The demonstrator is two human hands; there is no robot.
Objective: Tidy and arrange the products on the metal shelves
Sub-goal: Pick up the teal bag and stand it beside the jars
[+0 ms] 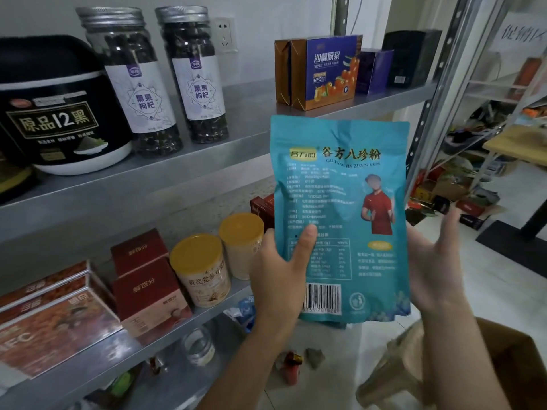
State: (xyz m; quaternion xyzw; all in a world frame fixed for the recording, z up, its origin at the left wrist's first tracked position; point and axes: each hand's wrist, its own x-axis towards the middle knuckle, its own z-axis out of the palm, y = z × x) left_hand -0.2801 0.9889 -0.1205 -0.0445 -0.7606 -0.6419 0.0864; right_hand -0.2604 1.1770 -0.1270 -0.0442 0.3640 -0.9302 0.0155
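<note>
A teal stand-up pouch [340, 184] with its printed back facing me is held upright in front of the metal shelves. My left hand [281, 273] grips its lower left edge, thumb across the label. My right hand [432, 261] is beside the pouch's right edge with fingers spread and straight; contact is unclear. On the upper shelf [225, 149] stand a black tub [59, 113], two tall jars of dark berries [139, 84] [195, 78] and blue-orange juice boxes [322, 72]. The lower shelf [124, 353] holds red boxes [145, 279] and two yellow-lidded cans [204, 270] [242, 244].
Dark boxes [408, 60] sit at the upper shelf's right end. A shelf upright [429, 113] rises just right of the pouch. A cardboard box [503, 368] and a stool [399, 368] are below my right arm. Litter lies on the floor [293, 365]. Cluttered shelves stand further right.
</note>
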